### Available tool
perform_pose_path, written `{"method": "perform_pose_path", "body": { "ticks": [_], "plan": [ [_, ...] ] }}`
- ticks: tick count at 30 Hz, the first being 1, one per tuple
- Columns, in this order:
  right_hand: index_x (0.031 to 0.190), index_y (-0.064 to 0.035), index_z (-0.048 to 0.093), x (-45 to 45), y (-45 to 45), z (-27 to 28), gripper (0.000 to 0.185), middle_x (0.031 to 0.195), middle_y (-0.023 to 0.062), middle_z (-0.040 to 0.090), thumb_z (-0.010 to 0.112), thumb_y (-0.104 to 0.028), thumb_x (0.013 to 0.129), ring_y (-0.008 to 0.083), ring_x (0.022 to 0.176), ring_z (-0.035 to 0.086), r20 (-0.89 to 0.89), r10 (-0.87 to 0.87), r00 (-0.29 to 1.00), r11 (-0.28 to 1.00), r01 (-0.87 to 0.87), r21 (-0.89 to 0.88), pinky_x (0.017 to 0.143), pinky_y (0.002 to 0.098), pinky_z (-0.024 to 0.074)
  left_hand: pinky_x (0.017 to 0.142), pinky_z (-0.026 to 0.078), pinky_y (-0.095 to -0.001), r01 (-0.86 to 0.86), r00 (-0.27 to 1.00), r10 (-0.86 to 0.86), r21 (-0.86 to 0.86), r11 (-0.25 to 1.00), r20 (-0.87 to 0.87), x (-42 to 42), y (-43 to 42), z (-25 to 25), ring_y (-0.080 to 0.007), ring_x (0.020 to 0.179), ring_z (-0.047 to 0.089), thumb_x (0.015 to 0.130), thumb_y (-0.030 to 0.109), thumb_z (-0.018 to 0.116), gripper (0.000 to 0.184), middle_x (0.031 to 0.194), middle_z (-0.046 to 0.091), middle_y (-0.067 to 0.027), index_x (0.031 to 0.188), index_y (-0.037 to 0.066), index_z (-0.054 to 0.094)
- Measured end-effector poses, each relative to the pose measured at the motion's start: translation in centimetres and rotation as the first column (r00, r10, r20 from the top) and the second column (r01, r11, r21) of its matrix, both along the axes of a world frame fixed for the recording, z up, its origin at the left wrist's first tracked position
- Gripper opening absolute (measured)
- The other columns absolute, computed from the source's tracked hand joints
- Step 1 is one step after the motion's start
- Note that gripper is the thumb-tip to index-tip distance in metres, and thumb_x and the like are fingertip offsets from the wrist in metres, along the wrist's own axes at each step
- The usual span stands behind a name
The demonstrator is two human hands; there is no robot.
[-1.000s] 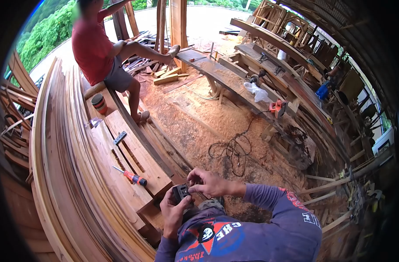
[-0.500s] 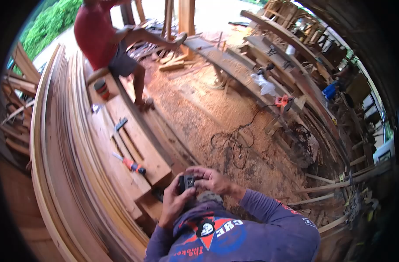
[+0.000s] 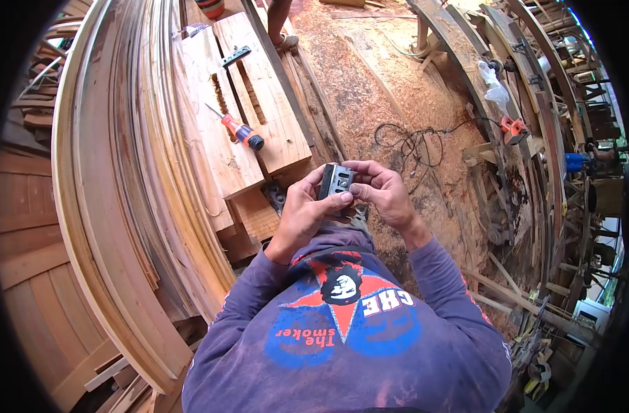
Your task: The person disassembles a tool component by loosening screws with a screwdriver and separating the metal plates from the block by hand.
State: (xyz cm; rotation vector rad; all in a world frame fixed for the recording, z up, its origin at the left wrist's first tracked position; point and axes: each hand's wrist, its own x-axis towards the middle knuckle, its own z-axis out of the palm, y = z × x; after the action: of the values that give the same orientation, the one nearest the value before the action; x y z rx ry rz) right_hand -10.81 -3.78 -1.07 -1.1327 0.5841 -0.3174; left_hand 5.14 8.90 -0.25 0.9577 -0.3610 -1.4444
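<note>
In front of my chest, my left hand [image 3: 306, 210] grips a small slotted metal block [image 3: 338, 180], dark along one side, with a screw head on its face. The left thumb lies over its lower part. My right hand [image 3: 386, 196] pinches the block's right side between thumb and bent fingers. Left of my hands, a red-and-blue screwdriver [image 3: 239, 131] lies on a thick wooden beam [image 3: 276, 103], its shaft pointing up and left. Farther up, a similar slotted metal strip [image 3: 236, 56] rests across the beam's groove.
Long boards [image 3: 122, 138] are stacked along the left. A black cord [image 3: 414, 144] lies coiled on the sawdust-covered floor [image 3: 355, 82] and runs to an orange power tool [image 3: 513, 129]. A bench [image 3: 459, 62] stands right. Another person's foot [image 3: 287, 43] shows at the top.
My view has tilted down and swung left, so the other person is mostly out of frame. Both hands still hold the metal block, its slotted face now turned more toward me.
</note>
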Motion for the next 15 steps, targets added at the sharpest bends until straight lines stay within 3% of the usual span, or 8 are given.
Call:
{"method": "perform_pose_path", "body": {
  "ticks": [9, 15],
  "plan": [
    [0.137, 0.0037, 0.057, 1.3, 0.2, -0.4, 0.040, 0.121, 0.0099, 0.069, 0.066, -0.003, 0.098, 0.0136, 0.107, 0.066, -0.055, 0.036, 0.998, 0.999, -0.036, -0.003, 0.093, 0.0264, 0.0542, 0.069, 0.063, -0.0310, -0.078, 0.997, 0.079, 0.012, 0.997, -0.021, 0.4, 0.5, -0.9, -0.0168, 0.081, 0.073, 0.087, 0.006, 0.079, 0.052, 0.100, 0.071, -0.0084, 0.132, -0.002, 0.055],
    [0.137, 0.0044, 0.057, 1.8, 0.1, -0.2, 0.042, 0.121, 0.0117, 0.069, 0.067, -0.001, 0.097, 0.0155, 0.111, 0.067, -0.057, 0.072, 0.996, 0.997, -0.072, 0.006, 0.097, 0.0285, 0.0547, 0.074, 0.065, -0.0344, -0.076, 0.997, 0.077, 0.047, 0.996, -0.025, 1.2, 1.4, -1.1, -0.0197, 0.089, 0.074, 0.088, 0.003, 0.075, 0.060, 0.110, 0.069, -0.0114, 0.141, -0.002, 0.049]
  ]
}}
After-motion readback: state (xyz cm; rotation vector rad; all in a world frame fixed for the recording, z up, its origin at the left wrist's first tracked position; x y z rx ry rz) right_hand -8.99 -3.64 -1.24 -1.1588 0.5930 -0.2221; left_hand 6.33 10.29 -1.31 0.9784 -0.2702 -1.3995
